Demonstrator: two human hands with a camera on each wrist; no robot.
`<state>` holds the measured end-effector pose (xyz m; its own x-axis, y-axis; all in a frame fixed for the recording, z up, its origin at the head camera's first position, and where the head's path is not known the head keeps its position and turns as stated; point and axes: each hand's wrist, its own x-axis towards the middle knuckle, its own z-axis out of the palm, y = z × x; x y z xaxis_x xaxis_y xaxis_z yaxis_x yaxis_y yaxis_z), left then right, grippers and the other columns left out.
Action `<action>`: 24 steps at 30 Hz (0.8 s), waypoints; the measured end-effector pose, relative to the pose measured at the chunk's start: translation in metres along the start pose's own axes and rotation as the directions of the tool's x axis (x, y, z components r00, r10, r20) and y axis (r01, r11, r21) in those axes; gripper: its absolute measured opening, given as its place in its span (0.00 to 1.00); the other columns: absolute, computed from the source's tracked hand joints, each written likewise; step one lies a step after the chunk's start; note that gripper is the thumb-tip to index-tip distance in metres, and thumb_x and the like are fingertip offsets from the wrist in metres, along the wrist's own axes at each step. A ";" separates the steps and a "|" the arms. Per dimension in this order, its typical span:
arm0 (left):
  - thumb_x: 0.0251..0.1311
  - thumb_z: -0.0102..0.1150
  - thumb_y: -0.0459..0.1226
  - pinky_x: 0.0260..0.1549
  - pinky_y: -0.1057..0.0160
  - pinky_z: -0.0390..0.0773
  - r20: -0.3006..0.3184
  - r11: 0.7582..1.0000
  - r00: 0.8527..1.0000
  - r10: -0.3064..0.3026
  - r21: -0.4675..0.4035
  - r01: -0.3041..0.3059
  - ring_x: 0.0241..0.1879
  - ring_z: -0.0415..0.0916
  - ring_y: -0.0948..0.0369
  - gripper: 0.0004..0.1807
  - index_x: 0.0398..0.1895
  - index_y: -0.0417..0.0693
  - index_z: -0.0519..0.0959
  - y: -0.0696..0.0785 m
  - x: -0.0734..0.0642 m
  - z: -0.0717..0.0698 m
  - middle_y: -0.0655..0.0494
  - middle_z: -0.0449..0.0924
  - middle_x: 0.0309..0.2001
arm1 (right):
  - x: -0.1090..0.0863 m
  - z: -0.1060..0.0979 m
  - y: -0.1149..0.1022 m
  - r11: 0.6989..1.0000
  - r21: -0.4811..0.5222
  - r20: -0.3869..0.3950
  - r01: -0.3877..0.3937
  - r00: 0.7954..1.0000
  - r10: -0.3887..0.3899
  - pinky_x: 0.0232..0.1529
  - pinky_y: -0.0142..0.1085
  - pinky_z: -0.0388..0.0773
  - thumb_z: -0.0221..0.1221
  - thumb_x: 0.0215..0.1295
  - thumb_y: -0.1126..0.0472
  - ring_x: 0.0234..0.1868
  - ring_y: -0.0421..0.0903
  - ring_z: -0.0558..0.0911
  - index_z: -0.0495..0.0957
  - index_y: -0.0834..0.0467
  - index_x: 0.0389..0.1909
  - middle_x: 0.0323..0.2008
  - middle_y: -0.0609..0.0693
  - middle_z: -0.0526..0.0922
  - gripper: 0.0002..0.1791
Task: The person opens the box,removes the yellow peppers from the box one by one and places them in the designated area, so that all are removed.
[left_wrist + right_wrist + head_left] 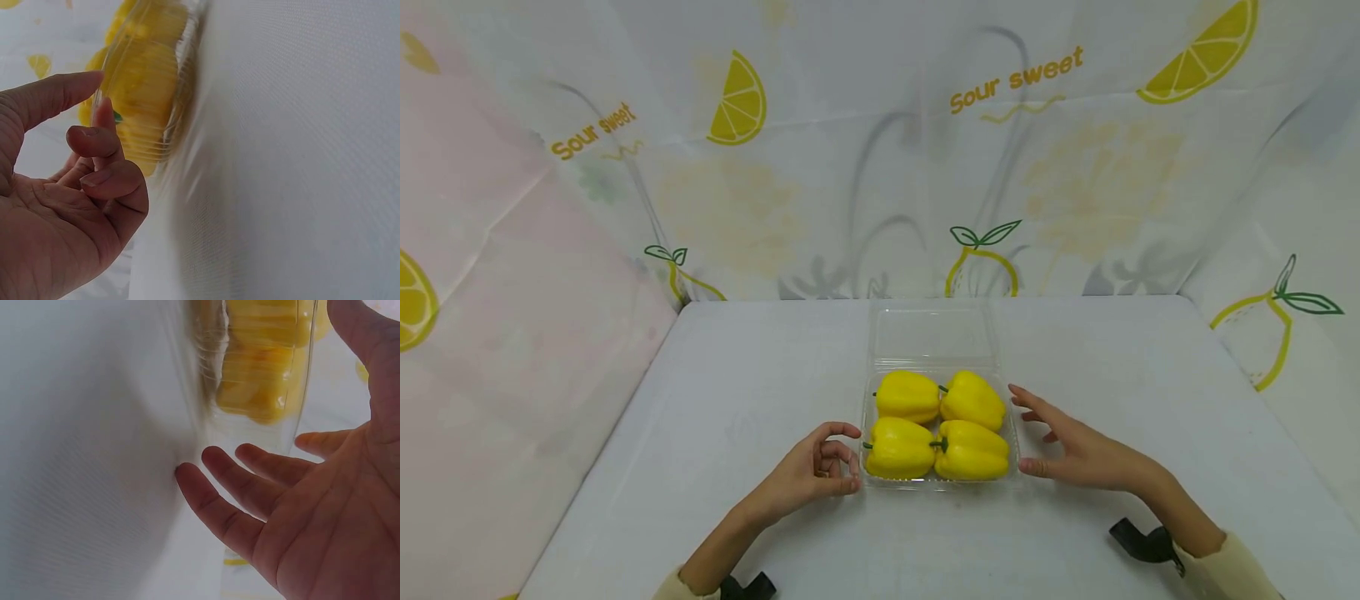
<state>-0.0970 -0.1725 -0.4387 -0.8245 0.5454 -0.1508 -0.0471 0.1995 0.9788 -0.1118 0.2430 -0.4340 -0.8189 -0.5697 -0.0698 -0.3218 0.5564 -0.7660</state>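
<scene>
A clear plastic clamshell box (1017, 457) sits in the middle of the table, its transparent lid (934, 333) folded back flat behind it. Several yellow bell peppers (907, 397) with green stems fill the base in two rows. At the box's left side is my left hand (820, 464), thumb and index finger apart with fingertips right at the rim; its other fingers bend loosely. My right hand (1078, 450) stands by the right side, fingers spread and thumb close to the front right corner. In the right wrist view its palm (337, 512) faces the box and holds nothing.
A white cloth covers the table (760, 367). Behind it hangs a curtain (835, 192) printed with lemons and lettering, and similar cloth closes off both sides. Black wrist mounts (1142, 542) show at the sleeves.
</scene>
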 end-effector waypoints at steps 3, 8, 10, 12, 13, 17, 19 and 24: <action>0.57 0.70 0.34 0.28 0.70 0.74 -0.001 1.000 1.000 0.007 0.016 -0.007 0.26 0.70 0.64 0.35 0.65 0.41 0.63 0.000 0.000 0.000 0.46 0.79 0.41 | -0.001 0.003 -0.001 1.000 0.002 0.016 0.008 1.000 -0.008 0.56 0.46 0.73 0.68 0.61 0.49 0.67 0.59 0.66 0.39 0.51 0.79 0.76 0.59 0.51 0.56; 0.58 0.70 0.35 0.29 0.69 0.74 0.000 0.998 1.000 0.007 0.061 -0.007 0.26 0.71 0.63 0.33 0.64 0.42 0.64 0.001 -0.001 0.000 0.46 0.79 0.41 | -0.004 0.006 -0.002 1.000 0.007 0.021 0.016 1.000 -0.016 0.58 0.49 0.71 0.69 0.60 0.47 0.68 0.59 0.65 0.38 0.51 0.79 0.76 0.58 0.50 0.58; 0.59 0.69 0.36 0.29 0.69 0.73 0.003 0.996 1.000 0.004 0.086 -0.004 0.26 0.72 0.62 0.33 0.64 0.43 0.64 0.001 -0.001 0.000 0.46 0.79 0.41 | -0.005 0.007 -0.002 1.000 0.006 0.019 0.019 1.000 -0.019 0.59 0.50 0.71 0.68 0.60 0.45 0.68 0.58 0.65 0.38 0.52 0.79 0.76 0.58 0.50 0.58; 0.59 0.69 0.37 0.28 0.69 0.73 0.002 0.992 1.000 0.006 0.125 -0.006 0.26 0.72 0.61 0.32 0.64 0.45 0.64 0.002 -0.002 0.000 0.48 0.78 0.40 | -0.005 0.008 -0.002 1.000 0.003 0.016 0.025 1.000 -0.025 0.59 0.51 0.70 0.68 0.60 0.44 0.68 0.58 0.65 0.38 0.52 0.79 0.76 0.58 0.50 0.59; 0.59 0.69 0.38 0.28 0.69 0.72 0.000 0.989 1.000 0.010 0.150 -0.010 0.26 0.72 0.61 0.32 0.63 0.46 0.65 0.002 -0.002 0.000 0.48 0.78 0.40 | -0.005 0.009 -0.001 1.000 0.001 0.014 0.028 1.000 -0.028 0.59 0.51 0.70 0.68 0.60 0.43 0.68 0.57 0.65 0.38 0.52 0.79 0.76 0.57 0.50 0.59; 0.59 0.70 0.39 0.27 0.68 0.73 -0.012 0.968 0.999 0.039 0.249 -0.035 0.25 0.72 0.61 0.31 0.63 0.48 0.66 0.004 -0.003 -0.001 0.51 0.77 0.38 | -0.005 0.010 0.000 0.999 -0.006 0.004 0.039 0.999 -0.039 0.59 0.52 0.70 0.67 0.59 0.42 0.67 0.57 0.66 0.38 0.52 0.79 0.76 0.57 0.51 0.59; 0.59 0.70 0.40 0.26 0.68 0.73 -0.015 0.952 0.998 0.058 0.303 -0.051 0.24 0.71 0.63 0.31 0.62 0.49 0.67 0.006 -0.003 -0.001 0.52 0.76 0.37 | -0.005 0.010 0.000 0.999 -0.008 -0.001 0.041 0.999 -0.041 0.59 0.52 0.70 0.67 0.59 0.42 0.67 0.57 0.66 0.38 0.52 0.79 0.76 0.57 0.52 0.59; 0.57 0.71 0.43 0.22 0.70 0.69 -0.032 0.904 0.993 0.117 0.418 -0.093 0.22 0.65 0.67 0.31 0.61 0.48 0.69 0.010 -0.003 -0.002 0.52 0.73 0.36 | -0.005 0.011 0.000 0.999 -0.018 -0.012 0.035 0.999 -0.035 0.58 0.54 0.71 0.68 0.59 0.42 0.67 0.57 0.67 0.39 0.52 0.79 0.76 0.57 0.52 0.58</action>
<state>-0.0958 -0.1736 -0.4282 -0.8421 0.5385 -0.0307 0.2697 0.4696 0.8407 -0.1021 0.2394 -0.4409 -0.8127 -0.5816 -0.0352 -0.3588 0.5471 -0.7562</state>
